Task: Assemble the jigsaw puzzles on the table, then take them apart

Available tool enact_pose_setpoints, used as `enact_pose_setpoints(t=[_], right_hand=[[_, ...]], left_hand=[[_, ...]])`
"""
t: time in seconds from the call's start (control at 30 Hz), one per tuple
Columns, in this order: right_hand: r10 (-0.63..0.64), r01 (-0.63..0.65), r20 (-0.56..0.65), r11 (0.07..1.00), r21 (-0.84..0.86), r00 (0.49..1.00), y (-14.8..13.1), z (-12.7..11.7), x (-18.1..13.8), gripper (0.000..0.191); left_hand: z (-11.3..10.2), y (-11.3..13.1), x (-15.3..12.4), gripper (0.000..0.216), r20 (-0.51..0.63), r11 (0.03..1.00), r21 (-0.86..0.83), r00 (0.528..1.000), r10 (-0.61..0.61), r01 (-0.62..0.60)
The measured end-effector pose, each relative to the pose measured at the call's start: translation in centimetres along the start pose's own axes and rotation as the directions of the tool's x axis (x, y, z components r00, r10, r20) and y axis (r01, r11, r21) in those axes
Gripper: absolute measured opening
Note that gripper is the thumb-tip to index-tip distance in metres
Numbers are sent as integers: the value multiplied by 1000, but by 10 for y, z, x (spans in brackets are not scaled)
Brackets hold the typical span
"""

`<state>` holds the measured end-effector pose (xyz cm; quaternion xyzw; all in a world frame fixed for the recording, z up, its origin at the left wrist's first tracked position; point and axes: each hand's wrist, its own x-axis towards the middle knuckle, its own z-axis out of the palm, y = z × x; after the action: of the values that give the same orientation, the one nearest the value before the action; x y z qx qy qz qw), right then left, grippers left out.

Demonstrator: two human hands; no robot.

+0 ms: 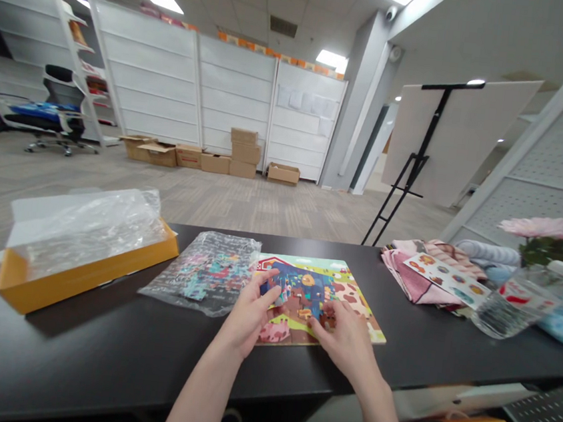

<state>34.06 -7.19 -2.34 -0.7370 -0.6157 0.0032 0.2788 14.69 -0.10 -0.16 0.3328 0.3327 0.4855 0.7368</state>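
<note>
i see the left hand (249, 308) pinching the blue puzzle (303, 294) at its left side; right hand (343, 333) half-curled at its right, can't tell if gripping. puzzle's over the farm board (361, 303), nearer the table's (147, 341) far edge.

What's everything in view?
farm puzzle board: 1, multicoloured, centre
puzzle pieces: several, mostly blue, on board
plastic bag: 1, clear, left
box: 1, yellow, left
towels: several, pastel, right
sticker sheet: 1, white, on towels
container: 1, clear, right
flowers: 2+, pink, right
table: 1, black, foreground
cartons: several, brown, back
office chair: 1, black, back left
easel: 1, black, back right
shelves: several, white, back
left hand: 1, bare, board's left
right hand: 1, bare, board's right
</note>
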Motion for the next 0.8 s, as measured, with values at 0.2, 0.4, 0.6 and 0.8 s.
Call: enact_pose_setpoints(t=[0.2,0.4,0.6,0.8], right_hand=[[76,-101,75,894,437,994,5,6,3,25],[103,-124,73,700,703,992,8,10,6,35],[162,-186,114,555,811,980,17,3,8,38],[258,-369,334,99,924,907,15,-12,10,41]], left_hand=[[4,0,-2,44,-17,995,99,1000,12,-10],[4,0,-1,63,-31,995,95,999,-36,39],[-4,-14,6,66,32,966,239,995,96,-101],[-4,-17,6,53,89,945,297,989,118,-139]])
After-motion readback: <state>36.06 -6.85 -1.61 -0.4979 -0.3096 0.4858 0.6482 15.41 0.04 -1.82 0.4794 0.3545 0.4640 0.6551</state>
